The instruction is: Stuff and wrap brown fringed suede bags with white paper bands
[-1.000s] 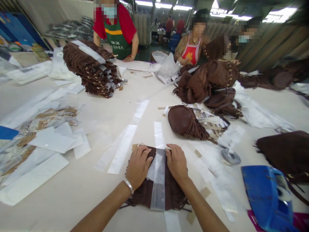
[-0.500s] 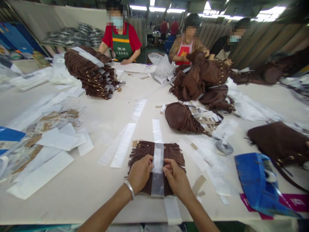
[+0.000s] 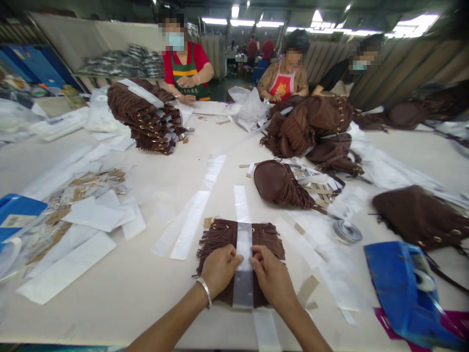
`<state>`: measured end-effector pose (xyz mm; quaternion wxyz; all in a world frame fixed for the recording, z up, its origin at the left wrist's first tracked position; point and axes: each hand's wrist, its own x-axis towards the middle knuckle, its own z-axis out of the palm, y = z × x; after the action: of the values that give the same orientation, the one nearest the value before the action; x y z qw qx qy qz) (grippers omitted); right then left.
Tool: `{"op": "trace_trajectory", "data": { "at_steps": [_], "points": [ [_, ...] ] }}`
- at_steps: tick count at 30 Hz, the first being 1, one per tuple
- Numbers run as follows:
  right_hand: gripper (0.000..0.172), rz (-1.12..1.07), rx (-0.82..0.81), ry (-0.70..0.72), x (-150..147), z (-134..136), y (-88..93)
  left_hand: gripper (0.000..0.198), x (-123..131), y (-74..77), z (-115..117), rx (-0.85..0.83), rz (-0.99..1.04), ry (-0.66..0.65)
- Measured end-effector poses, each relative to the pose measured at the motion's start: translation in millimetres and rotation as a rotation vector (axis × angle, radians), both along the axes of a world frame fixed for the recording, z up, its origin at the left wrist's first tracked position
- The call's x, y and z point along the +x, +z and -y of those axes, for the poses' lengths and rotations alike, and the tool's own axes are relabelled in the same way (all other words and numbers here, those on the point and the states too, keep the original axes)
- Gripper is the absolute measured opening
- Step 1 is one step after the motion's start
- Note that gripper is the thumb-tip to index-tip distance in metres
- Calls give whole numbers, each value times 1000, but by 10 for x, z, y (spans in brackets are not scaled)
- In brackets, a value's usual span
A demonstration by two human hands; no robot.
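Observation:
A brown fringed piece [image 3: 223, 237] lies flat on the table's near edge, with a white translucent strip [image 3: 244, 244] laid lengthwise over its middle. My left hand [image 3: 219, 270] rests on the piece left of the strip, fingers curled, thumb and fingertips pinching the strip's left edge. My right hand [image 3: 271, 277] mirrors it on the right side, fingers closed on the strip's right edge. The two hands nearly touch across the strip, near the lower half of the piece.
A stack of brown fringed pieces [image 3: 146, 115] stands far left; a heap of brown bags [image 3: 311, 124] and a single bag [image 3: 278, 183] lie beyond. A tape roll [image 3: 346, 231], blue bag [image 3: 406, 288], loose white strips [image 3: 190, 225] and three people across the table.
My hands slid from the far edge of the fringed piece down toward its near half, along the strip. The view rose and pulled back a little.

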<state>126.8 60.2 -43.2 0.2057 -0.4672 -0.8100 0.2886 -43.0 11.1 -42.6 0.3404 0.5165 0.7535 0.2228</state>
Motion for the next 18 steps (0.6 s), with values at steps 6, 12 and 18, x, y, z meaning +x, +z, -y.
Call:
{"op": "trace_trajectory", "data": {
  "at_steps": [6, 12, 18],
  "points": [
    [27, 162, 409, 48, -334, -264, 37, 19, 46, 106, 69, 49, -174, -14],
    [30, 328, 506, 114, -410, -372, -246, 32, 198, 86, 209, 209, -434, -18],
    [34, 291, 622, 148, -296, -405, -538, 28, 327, -485, 270, 277, -511, 39]
  ]
}}
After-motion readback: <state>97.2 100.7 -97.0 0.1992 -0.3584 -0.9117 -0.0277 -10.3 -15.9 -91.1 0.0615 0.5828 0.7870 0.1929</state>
